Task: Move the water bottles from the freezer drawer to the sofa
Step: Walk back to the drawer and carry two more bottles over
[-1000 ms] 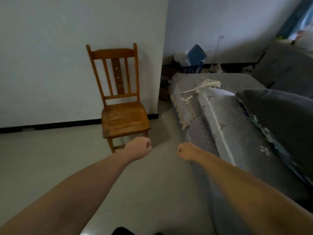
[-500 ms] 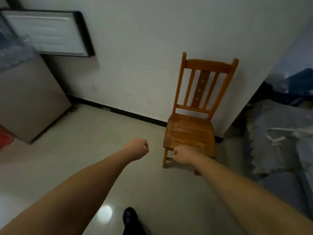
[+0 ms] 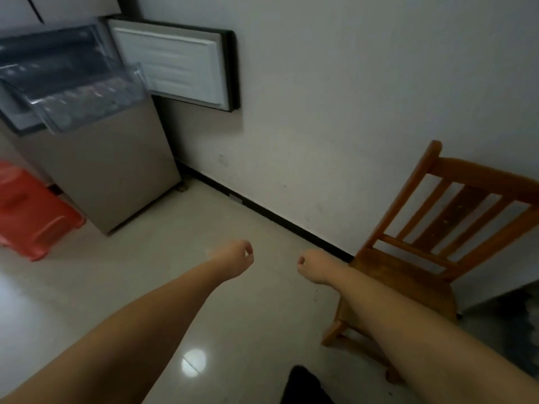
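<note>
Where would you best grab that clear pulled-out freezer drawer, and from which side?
Judging by its pose, the clear freezer drawer is best held by its raised front lip, reached from the front: it sticks out toward the room, while its back sits inside the fridge.

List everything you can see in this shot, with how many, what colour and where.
freezer drawer: one, clear plastic, pulled out, upper left; contents blurred
freezer door: one, white inside, dark edge, swung open against the wall
fridge body: one, beige-grey, left
plastic stool: one, red, far left on the floor
chair: one, brown wood, right, by the wall
shoe: one, black, bottom edge
hands: left and right, both fisted, holding nothing
</note>
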{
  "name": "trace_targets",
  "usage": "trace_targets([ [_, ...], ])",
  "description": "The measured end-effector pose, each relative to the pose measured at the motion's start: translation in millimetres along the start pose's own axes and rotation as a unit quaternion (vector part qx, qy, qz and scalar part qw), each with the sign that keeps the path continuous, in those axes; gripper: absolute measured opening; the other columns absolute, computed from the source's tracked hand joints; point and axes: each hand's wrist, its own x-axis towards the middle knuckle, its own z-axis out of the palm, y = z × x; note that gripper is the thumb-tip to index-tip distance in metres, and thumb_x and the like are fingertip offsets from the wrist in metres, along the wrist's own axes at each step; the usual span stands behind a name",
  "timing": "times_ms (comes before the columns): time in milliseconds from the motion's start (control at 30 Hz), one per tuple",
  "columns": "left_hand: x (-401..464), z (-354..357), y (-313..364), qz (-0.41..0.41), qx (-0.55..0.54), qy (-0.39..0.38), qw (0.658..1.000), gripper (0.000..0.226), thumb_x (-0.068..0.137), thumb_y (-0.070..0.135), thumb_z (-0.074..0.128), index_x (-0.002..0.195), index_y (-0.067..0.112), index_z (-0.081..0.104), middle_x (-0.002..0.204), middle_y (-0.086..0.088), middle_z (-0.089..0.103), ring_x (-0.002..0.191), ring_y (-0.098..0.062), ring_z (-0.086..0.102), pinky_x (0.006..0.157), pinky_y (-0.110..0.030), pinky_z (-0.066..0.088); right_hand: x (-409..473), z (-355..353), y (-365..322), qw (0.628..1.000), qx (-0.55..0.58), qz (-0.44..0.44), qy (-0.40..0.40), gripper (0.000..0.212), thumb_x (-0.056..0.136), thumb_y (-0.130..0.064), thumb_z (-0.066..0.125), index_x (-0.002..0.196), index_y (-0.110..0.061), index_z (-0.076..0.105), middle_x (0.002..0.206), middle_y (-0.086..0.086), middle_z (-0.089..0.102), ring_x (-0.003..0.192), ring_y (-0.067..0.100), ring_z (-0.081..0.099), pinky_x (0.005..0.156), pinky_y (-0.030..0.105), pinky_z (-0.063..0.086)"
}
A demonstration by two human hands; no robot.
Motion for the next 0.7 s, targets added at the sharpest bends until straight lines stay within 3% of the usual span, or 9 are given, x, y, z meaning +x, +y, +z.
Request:
trace_targets([
  [100, 31.3, -16.2, -21.5, -0.028, -0.019, 0.011, 0.999, 0.025, 0.093, 0.028, 0.049, 0.11, 0.017, 0.064, 0.112, -0.007, 0.066, 0.102, -0.025, 0.062, 0.091, -0.035, 0.05, 51.9, -23.8, -14.4, 0.999, -0.033, -0.034, -0.013, 0.032, 0.095, -0.013, 0.04, 0.064, -0.009, 0.042, 0.062, 0.003, 0.035, 0.063, 0.022, 0.038, 0.063, 0.026, 0.031],
  [233, 87.1, -53.1, -50.5, -0.086, -0.04, 0.043, 0.995, 0.023, 0.093, 0.028, 0.049, 0.106, 0.017, 0.064, 0.112, -0.005, 0.066, 0.102, -0.024, 0.061, 0.091, -0.034, 0.05, 134.3, -70.4, -36.2, 0.994, -0.061, -0.085, -0.023, 0.036, 0.095, -0.014, 0.041, 0.059, -0.012, 0.036, 0.063, 0.003, 0.038, 0.077, 0.023, 0.042, 0.067, 0.028, 0.032],
  [333, 119.4, -81.5, -64.2, -0.122, -0.049, 0.054, 0.99, 0.023, 0.093, 0.027, 0.047, 0.104, 0.017, 0.064, 0.11, -0.006, 0.066, 0.1, -0.024, 0.061, 0.088, -0.034, 0.051, 187.9, -104.9, -48.4, 0.992, -0.069, -0.107, -0.021, 0.024, 0.094, -0.017, 0.044, 0.084, -0.001, 0.059, 0.095, 0.017, 0.063, 0.089, 0.028, 0.057, 0.078, 0.034, 0.046],
  [467, 163.8, -115.0, -78.0, -0.156, -0.078, 0.096, 0.98, 0.024, 0.093, 0.026, 0.046, 0.105, 0.017, 0.064, 0.108, -0.006, 0.067, 0.097, -0.025, 0.062, 0.085, -0.032, 0.05, 256.9, -149.3, -67.9, 0.981, -0.108, -0.16, -0.024, 0.019, 0.093, -0.018, 0.045, 0.082, -0.007, 0.056, 0.092, 0.018, 0.058, 0.087, 0.025, 0.057, 0.073, 0.029, 0.041],
  [700, 200.7, -149.7, -124.4, -0.2, -0.108, 0.113, 0.967, 0.025, 0.094, 0.025, 0.047, 0.107, 0.013, 0.065, 0.108, -0.009, 0.067, 0.097, -0.026, 0.062, 0.088, -0.037, 0.052, 342.3, -179.0, -134.3, 0.963, -0.143, -0.221, -0.059, 0.032, 0.095, -0.021, 0.046, 0.106, 0.002, 0.066, 0.114, 0.02, 0.064, 0.105, 0.031, 0.06, 0.09, 0.035, 0.05],
])
